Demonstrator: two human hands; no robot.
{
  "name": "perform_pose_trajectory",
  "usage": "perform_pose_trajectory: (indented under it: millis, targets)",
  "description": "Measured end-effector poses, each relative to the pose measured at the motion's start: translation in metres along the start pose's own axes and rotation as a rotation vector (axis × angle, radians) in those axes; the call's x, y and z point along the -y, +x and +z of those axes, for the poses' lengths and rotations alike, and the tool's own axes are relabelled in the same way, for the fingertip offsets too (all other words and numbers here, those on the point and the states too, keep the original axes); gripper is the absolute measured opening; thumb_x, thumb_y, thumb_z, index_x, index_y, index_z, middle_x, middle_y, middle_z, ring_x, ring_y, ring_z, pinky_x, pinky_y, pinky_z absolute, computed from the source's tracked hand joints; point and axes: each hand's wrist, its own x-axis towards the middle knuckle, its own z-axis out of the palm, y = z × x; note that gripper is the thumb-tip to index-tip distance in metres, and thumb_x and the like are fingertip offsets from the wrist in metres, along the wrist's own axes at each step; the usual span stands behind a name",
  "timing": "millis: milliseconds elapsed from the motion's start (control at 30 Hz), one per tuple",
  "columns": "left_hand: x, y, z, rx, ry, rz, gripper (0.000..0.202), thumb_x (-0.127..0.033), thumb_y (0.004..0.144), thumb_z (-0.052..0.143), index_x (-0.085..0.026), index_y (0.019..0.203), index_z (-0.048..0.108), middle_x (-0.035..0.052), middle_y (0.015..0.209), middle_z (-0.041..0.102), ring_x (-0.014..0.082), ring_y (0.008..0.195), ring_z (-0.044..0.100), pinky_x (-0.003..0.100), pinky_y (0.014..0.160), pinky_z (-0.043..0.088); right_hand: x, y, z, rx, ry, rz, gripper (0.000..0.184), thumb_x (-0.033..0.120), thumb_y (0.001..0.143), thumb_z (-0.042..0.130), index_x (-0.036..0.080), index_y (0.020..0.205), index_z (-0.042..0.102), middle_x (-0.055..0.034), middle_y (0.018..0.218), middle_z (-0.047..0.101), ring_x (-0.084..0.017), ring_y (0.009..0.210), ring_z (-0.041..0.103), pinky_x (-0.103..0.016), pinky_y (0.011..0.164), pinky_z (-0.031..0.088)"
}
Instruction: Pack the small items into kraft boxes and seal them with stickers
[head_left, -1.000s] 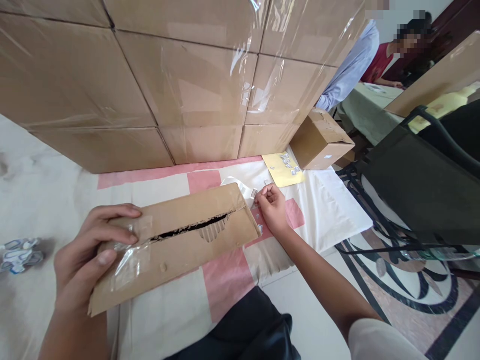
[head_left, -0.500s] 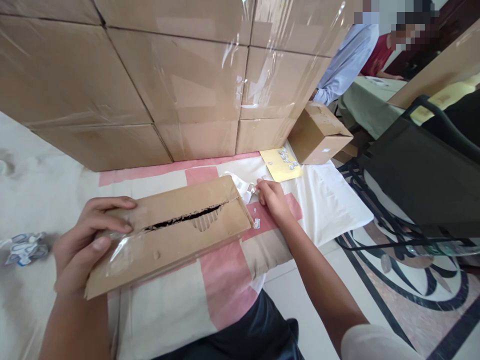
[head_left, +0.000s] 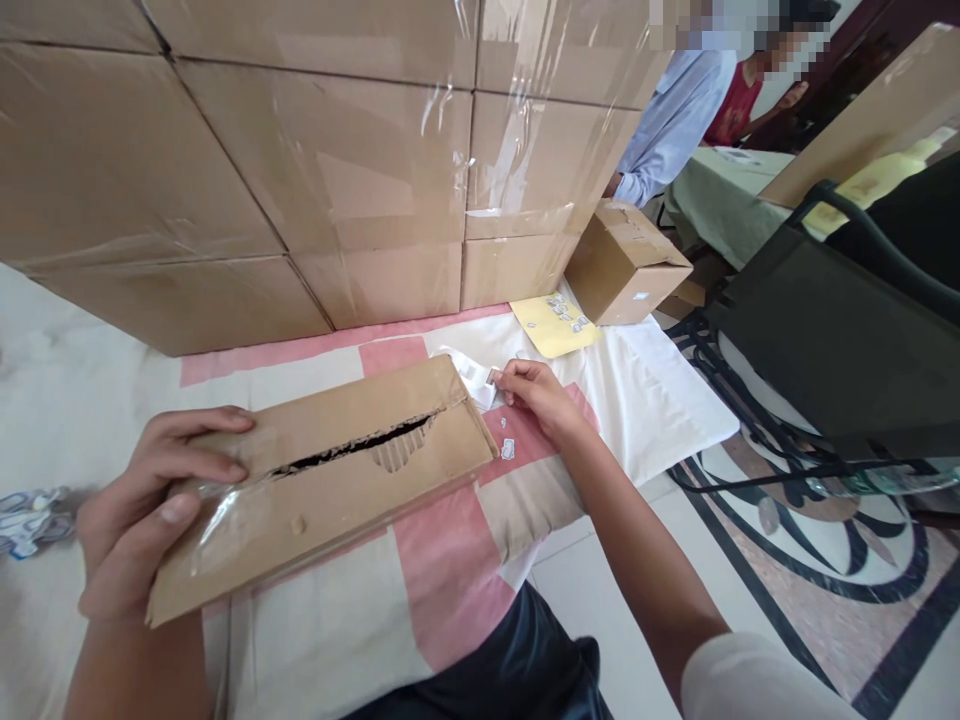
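Observation:
A flat cardboard box (head_left: 330, 510) lies tilted across the checked cloth, its top torn open along a dark slit with clear tape at the left end. My left hand (head_left: 161, 500) grips that left end, fingers over the top. Beyond the box's right end, my right hand (head_left: 532, 392) pinches a small sticker (head_left: 492, 377) at the edge of a crumpled white sheet (head_left: 471, 378); the fingertips partly hide it. A loose small sticker (head_left: 508, 449) rests on a pink square just below. Several more are stuck to a yellow sheet (head_left: 551, 338) farther back.
Tape-wrapped cardboard boxes (head_left: 360, 170) form a wall behind the cloth. Another carton (head_left: 630, 265) stands at its right end. A crumpled blue-and-white bundle (head_left: 34, 520) lies at far left, a dark chair (head_left: 840, 340) at right. Two people are near a covered table (head_left: 727, 200).
The view has shifted slightly, so most things sit a little farther left. My right hand's fingertips have turned at the white sheet's edge. My left hand keeps its hold on the box.

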Motion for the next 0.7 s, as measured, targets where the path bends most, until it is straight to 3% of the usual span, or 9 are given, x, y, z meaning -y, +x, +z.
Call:
perform_pose_trajectory:
  millis: [133,233,400,567,700]
  targets:
    - [0.007,0.0,-0.007,0.08,0.033,0.057,0.018,-0.026,0.085,0.057,-0.031,0.089,0.074,0.005,0.114,0.068,0.0309,0.113,0.06,0.049,0.099,0.044,0.003,-0.002,0.001,0.009,0.015,0.024,0.04,0.046,0.076,0.082,0.02,0.061,0.054,0.0019,0.058,0.063,-0.008,0.05,0.037,-0.025,0.05,0.026]
    - [0.012,-0.002,-0.01,0.057,0.026,0.059,0.019,-0.024,0.087,0.055,-0.029,0.09,0.073,0.0056,0.115,0.068,0.0303,0.113,0.06,0.049,0.099,0.043,0.002,-0.001,0.001,0.015,0.012,0.034,0.037,0.042,0.077,0.079,0.02,0.06,0.054,0.0009,0.057,0.065,-0.008,0.048,0.038,-0.024,0.05,0.027]
    - [0.017,-0.002,-0.012,0.127,0.042,0.131,0.021,-0.022,0.087,0.056,-0.029,0.095,0.074,0.0065,0.118,0.067,0.0299,0.116,0.06,0.047,0.098,0.044,0.001,0.0,-0.002,0.031,0.059,0.055,0.026,0.029,0.077,0.072,0.019,0.059,0.055,0.0002,0.06,0.067,-0.007,0.047,0.043,-0.022,0.051,0.033]
    - [-0.001,-0.002,0.004,-0.025,-0.042,-0.008,0.018,-0.029,0.092,0.056,-0.028,0.086,0.072,0.0066,0.113,0.066,0.027,0.113,0.058,0.046,0.103,0.039,0.0,0.0,-0.004,0.012,0.082,0.097,0.019,0.022,0.073,0.067,0.018,0.056,0.059,-0.0005,0.059,0.065,-0.009,0.051,0.054,-0.022,0.051,0.039]
    - [-0.007,-0.003,0.008,-0.038,-0.051,-0.02,0.017,-0.032,0.092,0.058,-0.028,0.085,0.073,0.0063,0.112,0.066,0.0264,0.112,0.059,0.046,0.103,0.04,-0.002,0.002,-0.009,0.018,0.095,0.115,0.016,0.021,0.071,0.068,0.018,0.056,0.063,-0.0012,0.061,0.066,-0.01,0.056,0.058,-0.022,0.054,0.043]
